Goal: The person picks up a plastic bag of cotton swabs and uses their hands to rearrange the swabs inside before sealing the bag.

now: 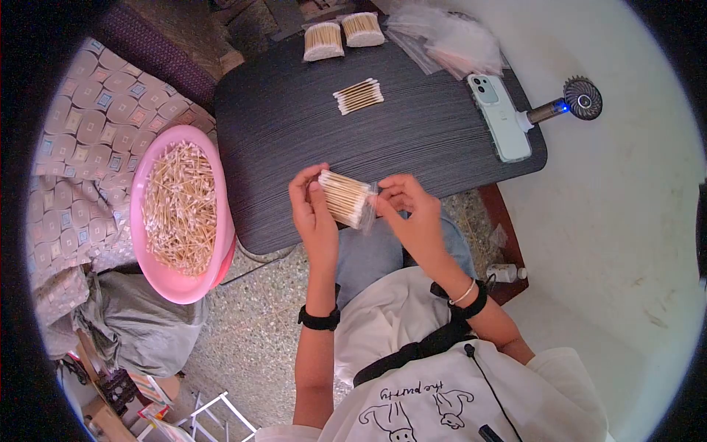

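A bundle of cotton swabs point(342, 199) in a clear plastic bag is held between my hands, over the near edge of the dark table. My left hand point(315, 210) grips the bundle's left end, thumb in front and fingers behind. At the other end, my right hand point(409, 214) pinches the loose, crinkled mouth of the clear bag point(369, 214). Farther back on the table lies a small loose row of cotton swabs point(359, 96). Two packed bundles of swabs point(324, 42) stand at the far edge.
To the left, a pink basin point(184, 295) holds a heap of loose swabs. Clear plastic bags point(456, 44) lie at the table's back right. A phone point(501, 121) and a small fan point(582, 98) are near the right edge, beside the wall. A white bottle point(504, 273) lies below.
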A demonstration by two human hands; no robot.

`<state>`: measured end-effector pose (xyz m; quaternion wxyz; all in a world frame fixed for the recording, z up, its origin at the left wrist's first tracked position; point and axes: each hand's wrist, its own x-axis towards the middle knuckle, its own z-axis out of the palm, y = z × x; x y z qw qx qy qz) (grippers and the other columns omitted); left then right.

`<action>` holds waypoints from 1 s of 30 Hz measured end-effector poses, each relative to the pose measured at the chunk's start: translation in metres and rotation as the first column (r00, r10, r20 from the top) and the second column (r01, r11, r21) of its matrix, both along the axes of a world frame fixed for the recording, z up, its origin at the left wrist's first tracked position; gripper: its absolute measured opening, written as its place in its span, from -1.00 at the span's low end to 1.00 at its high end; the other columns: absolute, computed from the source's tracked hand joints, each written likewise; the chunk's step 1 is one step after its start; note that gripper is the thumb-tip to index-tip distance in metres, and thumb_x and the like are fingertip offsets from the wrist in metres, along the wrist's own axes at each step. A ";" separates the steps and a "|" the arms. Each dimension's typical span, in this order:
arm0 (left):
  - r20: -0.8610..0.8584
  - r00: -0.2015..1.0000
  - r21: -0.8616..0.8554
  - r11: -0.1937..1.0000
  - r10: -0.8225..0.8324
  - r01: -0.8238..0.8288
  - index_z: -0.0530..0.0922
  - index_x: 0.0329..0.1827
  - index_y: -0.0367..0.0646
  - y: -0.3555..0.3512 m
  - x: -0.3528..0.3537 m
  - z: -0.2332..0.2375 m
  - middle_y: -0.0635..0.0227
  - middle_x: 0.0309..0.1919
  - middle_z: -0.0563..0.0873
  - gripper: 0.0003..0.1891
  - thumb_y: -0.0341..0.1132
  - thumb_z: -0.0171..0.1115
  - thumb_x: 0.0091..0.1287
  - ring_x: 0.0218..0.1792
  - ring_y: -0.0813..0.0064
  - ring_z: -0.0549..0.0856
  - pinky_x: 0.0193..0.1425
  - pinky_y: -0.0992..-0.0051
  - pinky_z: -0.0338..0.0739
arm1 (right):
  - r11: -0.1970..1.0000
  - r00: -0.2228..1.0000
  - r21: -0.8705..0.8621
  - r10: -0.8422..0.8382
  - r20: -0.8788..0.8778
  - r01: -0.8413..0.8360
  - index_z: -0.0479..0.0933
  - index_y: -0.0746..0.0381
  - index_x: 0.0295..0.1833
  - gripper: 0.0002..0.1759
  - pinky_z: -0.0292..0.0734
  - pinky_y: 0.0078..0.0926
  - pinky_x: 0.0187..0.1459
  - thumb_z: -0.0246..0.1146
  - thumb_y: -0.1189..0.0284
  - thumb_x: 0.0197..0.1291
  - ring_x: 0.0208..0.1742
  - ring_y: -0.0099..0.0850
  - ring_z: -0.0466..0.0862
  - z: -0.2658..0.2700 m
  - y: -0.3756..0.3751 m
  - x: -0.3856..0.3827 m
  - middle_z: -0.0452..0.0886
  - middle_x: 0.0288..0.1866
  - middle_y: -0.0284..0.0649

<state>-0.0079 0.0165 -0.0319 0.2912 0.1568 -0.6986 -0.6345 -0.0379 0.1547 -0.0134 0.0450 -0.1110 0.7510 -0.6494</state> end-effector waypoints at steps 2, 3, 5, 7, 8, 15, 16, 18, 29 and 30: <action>-0.010 1.000 0.004 1.000 -0.002 0.002 0.41 0.04 -0.26 0.001 0.000 0.001 0.22 0.00 0.57 -0.79 -0.37 -0.14 0.50 0.00 0.52 0.53 0.18 0.52 0.35 | 0.998 0.996 0.022 0.053 -0.073 -0.052 0.54 0.33 -0.28 -0.87 0.57 -0.58 -0.37 0.33 0.52 0.09 -0.43 -0.42 0.67 -0.002 0.005 -0.003 0.63 -0.42 -0.20; -0.015 1.000 0.006 1.000 -0.003 0.003 0.41 0.04 -0.26 0.002 -0.001 0.002 0.22 0.00 0.57 -0.79 -0.36 -0.14 0.50 0.00 0.52 0.53 0.18 0.52 0.35 | 0.998 0.996 0.035 0.063 -0.067 -0.061 0.54 0.33 -0.27 -0.87 0.56 -0.56 -0.38 0.33 0.52 0.09 -0.43 -0.42 0.67 -0.002 0.007 -0.003 0.63 -0.41 -0.19; -0.009 1.000 -0.004 1.000 -0.007 0.007 0.41 0.04 -0.26 0.001 -0.001 0.002 0.22 0.01 0.57 -0.79 -0.36 -0.14 0.50 0.01 0.51 0.53 0.19 0.51 0.35 | 0.995 0.995 0.060 0.083 -0.054 -0.079 0.55 0.32 -0.26 -0.87 0.55 -0.53 -0.39 0.33 0.50 0.10 -0.45 -0.40 0.66 -0.002 0.009 -0.003 0.63 -0.39 -0.17; 0.003 1.000 -0.022 1.000 -0.011 0.011 0.41 0.04 -0.26 0.000 0.000 0.000 0.22 0.01 0.57 -0.79 -0.37 -0.14 0.50 0.02 0.51 0.53 0.19 0.51 0.35 | 0.989 0.994 0.134 0.077 -0.082 -0.066 0.55 0.31 -0.27 -0.86 0.54 -0.49 -0.40 0.32 0.47 0.12 -0.45 -0.37 0.66 -0.001 0.009 -0.005 0.63 -0.39 -0.15; 0.013 1.000 -0.036 0.999 -0.013 0.013 0.42 0.03 -0.26 -0.001 0.000 -0.002 0.22 0.00 0.57 -0.79 -0.37 -0.14 0.50 0.02 0.50 0.53 0.20 0.51 0.34 | 0.984 0.992 0.170 0.076 -0.096 -0.058 0.55 0.31 -0.27 -0.85 0.53 -0.47 -0.41 0.31 0.45 0.12 -0.45 -0.35 0.65 0.000 0.009 -0.005 0.62 -0.38 -0.14; 0.015 0.999 -0.015 0.999 -0.028 0.028 0.42 0.01 -0.27 -0.002 -0.001 -0.001 0.19 -0.01 0.58 -0.80 -0.37 -0.14 0.50 0.03 0.48 0.54 0.20 0.50 0.35 | 0.950 0.986 0.306 0.109 -0.126 -0.066 0.54 0.30 -0.29 -0.83 0.50 -0.46 -0.40 0.30 0.40 0.15 -0.42 -0.28 0.64 0.006 0.003 -0.012 0.59 -0.42 -0.13; 0.015 1.000 -0.021 0.999 -0.027 0.027 0.42 0.01 -0.27 -0.002 -0.001 -0.001 0.19 -0.02 0.58 -0.79 -0.37 -0.14 0.50 0.02 0.48 0.54 0.20 0.50 0.36 | 0.951 0.988 0.299 0.109 -0.111 -0.072 0.54 0.30 -0.29 -0.83 0.51 -0.47 -0.39 0.30 0.41 0.15 -0.43 -0.31 0.64 0.005 0.002 -0.012 0.60 -0.41 -0.14; 0.015 1.000 -0.034 0.999 -0.022 0.023 0.42 0.01 -0.27 -0.002 -0.001 -0.001 0.19 -0.02 0.58 -0.79 -0.37 -0.15 0.50 0.01 0.48 0.54 0.19 0.49 0.37 | 0.971 0.991 0.214 0.121 -0.053 -0.107 0.55 0.31 -0.27 -0.83 0.52 -0.50 -0.39 0.30 0.42 0.15 -0.43 -0.36 0.65 0.001 0.002 -0.014 0.62 -0.40 -0.16; 0.032 0.999 -0.016 1.000 0.002 -0.001 0.42 0.00 -0.27 -0.002 -0.002 -0.004 0.21 -0.02 0.58 -0.81 -0.37 -0.09 0.48 0.00 0.49 0.55 0.15 0.50 0.39 | 0.941 0.951 0.270 0.255 -0.177 -0.202 0.56 0.31 -0.24 -0.87 0.52 -0.52 -0.38 0.30 0.50 0.11 -0.44 -0.45 0.64 0.001 0.011 -0.021 0.62 -0.36 -0.18; 0.031 1.000 -0.008 1.000 -0.005 0.005 0.42 0.01 -0.26 -0.002 -0.002 -0.003 0.21 -0.02 0.58 -0.82 -0.38 -0.07 0.47 0.00 0.49 0.55 0.15 0.51 0.39 | 0.946 0.944 0.268 0.244 -0.223 -0.181 0.56 0.31 -0.24 -0.86 0.52 -0.50 -0.38 0.30 0.50 0.10 -0.44 -0.44 0.63 0.000 0.010 -0.020 0.61 -0.36 -0.19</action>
